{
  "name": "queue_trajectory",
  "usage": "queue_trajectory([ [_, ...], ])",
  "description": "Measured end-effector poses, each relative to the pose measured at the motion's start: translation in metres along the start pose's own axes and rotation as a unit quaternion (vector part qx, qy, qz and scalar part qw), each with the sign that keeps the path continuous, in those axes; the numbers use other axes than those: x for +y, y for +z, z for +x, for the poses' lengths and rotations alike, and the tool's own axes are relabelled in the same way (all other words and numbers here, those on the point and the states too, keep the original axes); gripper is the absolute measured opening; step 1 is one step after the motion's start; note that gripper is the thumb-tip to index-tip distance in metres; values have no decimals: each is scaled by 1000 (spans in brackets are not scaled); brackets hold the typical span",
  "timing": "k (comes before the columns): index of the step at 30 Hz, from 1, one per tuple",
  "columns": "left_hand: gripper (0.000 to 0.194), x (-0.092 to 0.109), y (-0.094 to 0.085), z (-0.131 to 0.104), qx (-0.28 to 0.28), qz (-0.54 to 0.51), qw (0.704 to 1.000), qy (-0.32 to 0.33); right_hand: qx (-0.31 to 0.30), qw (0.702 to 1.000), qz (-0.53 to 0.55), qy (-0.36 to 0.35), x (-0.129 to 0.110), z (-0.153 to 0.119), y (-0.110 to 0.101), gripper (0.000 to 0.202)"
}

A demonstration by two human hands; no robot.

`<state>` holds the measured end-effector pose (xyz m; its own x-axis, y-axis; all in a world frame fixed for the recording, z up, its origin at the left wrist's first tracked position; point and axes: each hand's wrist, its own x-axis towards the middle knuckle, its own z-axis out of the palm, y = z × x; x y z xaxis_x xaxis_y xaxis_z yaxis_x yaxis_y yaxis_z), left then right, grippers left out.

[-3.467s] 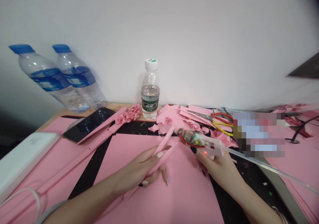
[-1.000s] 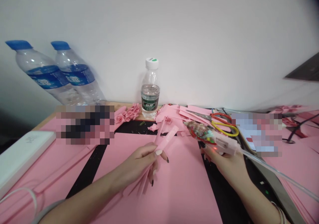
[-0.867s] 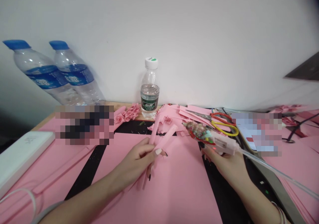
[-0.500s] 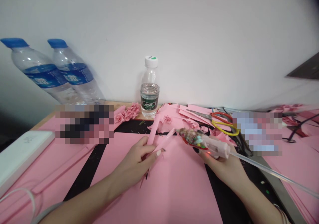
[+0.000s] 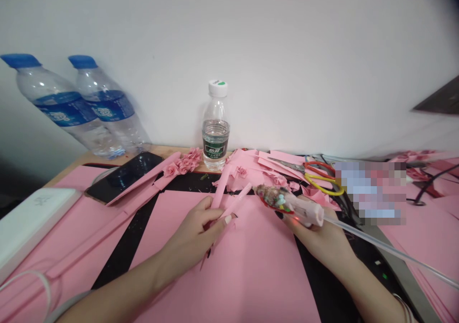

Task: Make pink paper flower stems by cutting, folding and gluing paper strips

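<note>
Beneath both grips lies a flat pink paper sheet [image 5: 258, 275]. The left hand [image 5: 204, 227] pinches slim pink paper strips [image 5: 236, 202]; the right hand [image 5: 321, 239] clasps a white, bead-crusted plastic glue gun [image 5: 303, 209]. Pinching back from its nozzle [image 5: 256, 189] seems safest.

wooden table [image 5: 86, 159]; black mat [image 5: 124, 253] over it; two blue-capped bottles [image 5: 64, 112], back left; small bottle [image 5: 215, 136], back centre
</note>
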<state>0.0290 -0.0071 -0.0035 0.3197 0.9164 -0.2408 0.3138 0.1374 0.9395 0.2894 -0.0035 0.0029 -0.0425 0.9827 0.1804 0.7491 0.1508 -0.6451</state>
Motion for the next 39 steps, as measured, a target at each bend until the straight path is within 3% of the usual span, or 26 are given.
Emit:
queue_trajectory([
  [39, 50, 0, -1, -1, -8, 28, 1000, 11, -6, 999, 34, 10, -2, -1, 0, 10],
])
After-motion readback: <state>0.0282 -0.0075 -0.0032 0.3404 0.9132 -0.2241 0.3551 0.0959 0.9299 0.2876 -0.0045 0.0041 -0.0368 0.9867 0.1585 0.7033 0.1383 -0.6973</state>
